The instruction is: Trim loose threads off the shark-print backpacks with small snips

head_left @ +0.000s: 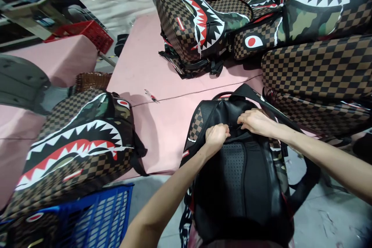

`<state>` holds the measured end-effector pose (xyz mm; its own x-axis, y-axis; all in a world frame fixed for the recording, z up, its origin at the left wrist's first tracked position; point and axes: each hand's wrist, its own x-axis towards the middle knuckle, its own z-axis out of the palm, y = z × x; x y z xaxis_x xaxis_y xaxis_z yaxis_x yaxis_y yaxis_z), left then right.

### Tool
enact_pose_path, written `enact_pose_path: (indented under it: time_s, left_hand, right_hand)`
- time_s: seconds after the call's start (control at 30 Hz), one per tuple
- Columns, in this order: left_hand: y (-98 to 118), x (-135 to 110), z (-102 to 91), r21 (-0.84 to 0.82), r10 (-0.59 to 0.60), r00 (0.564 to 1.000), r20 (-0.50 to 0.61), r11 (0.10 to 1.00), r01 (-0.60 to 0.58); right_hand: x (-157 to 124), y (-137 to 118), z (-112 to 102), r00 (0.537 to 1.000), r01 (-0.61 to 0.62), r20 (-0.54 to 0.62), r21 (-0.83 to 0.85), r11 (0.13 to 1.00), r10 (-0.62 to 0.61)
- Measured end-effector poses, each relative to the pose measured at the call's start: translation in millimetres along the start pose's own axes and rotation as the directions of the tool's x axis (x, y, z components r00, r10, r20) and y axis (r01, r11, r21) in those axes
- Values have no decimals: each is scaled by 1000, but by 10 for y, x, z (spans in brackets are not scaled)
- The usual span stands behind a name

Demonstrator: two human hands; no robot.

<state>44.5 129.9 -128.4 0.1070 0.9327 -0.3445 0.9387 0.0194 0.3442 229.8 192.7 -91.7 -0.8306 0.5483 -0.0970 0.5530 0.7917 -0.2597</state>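
A black backpack (241, 178) with checkered brown sides lies back-side up in front of me, its padded mesh panel facing the camera. My left hand (216, 136) is closed in a fist, gripping the fabric at the top of the back panel. My right hand (257, 122) pinches the same top edge just to the right, near the shoulder straps (247, 95). Both hands touch the bag close together.
A shark-mouth checkered backpack (78, 151) sits at left above a blue crate (95, 217). More shark-print bags (200, 23) pile at the back and right on the pink table (162, 85). A pen (151, 95) lies mid-table. A red crate (87, 33) stands far left.
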Motion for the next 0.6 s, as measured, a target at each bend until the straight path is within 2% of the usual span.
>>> enact_pose_path:
  time_s: [0.2,0.6]
  left_hand:
    - [-27,27,31,2,-13,1000,6,1000,13]
    - [-3,54,35,13,-67,997,27,998,67]
  right_hand:
    - [141,-25,26,999,-32,32,-29,999,33]
    - [198,-99,61,995,-84,56,-79,993,88]
